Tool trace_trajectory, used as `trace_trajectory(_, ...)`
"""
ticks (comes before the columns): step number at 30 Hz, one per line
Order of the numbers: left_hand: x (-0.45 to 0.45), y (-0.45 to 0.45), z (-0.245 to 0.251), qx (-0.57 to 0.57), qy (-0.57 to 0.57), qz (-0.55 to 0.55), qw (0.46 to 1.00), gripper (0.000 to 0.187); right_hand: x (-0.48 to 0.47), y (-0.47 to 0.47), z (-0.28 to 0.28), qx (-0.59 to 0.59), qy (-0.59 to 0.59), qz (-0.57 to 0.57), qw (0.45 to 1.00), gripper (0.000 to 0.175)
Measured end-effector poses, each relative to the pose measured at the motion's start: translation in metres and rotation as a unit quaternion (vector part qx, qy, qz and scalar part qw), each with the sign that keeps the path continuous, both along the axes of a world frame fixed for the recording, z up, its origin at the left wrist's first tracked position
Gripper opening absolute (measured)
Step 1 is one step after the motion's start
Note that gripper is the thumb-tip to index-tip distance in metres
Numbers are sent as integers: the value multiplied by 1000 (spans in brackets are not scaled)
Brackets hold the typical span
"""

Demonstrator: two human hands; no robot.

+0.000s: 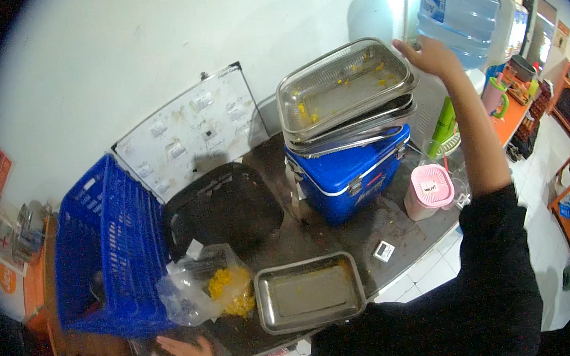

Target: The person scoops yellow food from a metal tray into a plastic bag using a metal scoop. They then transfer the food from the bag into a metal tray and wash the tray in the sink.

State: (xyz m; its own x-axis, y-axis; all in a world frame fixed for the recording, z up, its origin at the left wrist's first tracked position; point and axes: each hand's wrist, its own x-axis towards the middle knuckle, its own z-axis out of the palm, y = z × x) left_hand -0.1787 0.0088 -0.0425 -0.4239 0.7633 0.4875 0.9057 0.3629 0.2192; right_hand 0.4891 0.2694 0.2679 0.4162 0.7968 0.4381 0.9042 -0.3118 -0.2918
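My right hand point(433, 57) is raised beside the upper right corner of a wire-mesh tray point(353, 81), thumb spread from the fingers; nothing shows in its grasp. Yellow scraps cling to the mesh. Beneath it, several metal trays point(364, 128) are stacked on a blue cooler box point(351, 170). At the lower left, my left hand point(192, 354) hovers with fingers extended and holds nothing. Above it lies a clear plastic bag point(185, 299) with yellow shredded food point(232, 291) inside. A rectangular steel tray point(310, 295) with faint yellow residue sits beside the bag.
Blue plastic crates point(130, 245) stand at the left, next to a leaning whiteboard point(191, 128). Right of the cooler is a pink-lidded container point(431, 189), with a small white digital device point(383, 251) near the table edge. A large water bottle point(459, 7) stands behind my right hand.
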Motion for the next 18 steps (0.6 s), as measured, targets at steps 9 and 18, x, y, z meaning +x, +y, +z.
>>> trace_trajectory(9,119,3,-9,298,-147,-54,942,41,61,105,-24,-210,319,162,910,18)
trace_trajectory(18,157,7,-117,-178,-197,-76,961,53,47,69,34,-105,230,272,928,26)
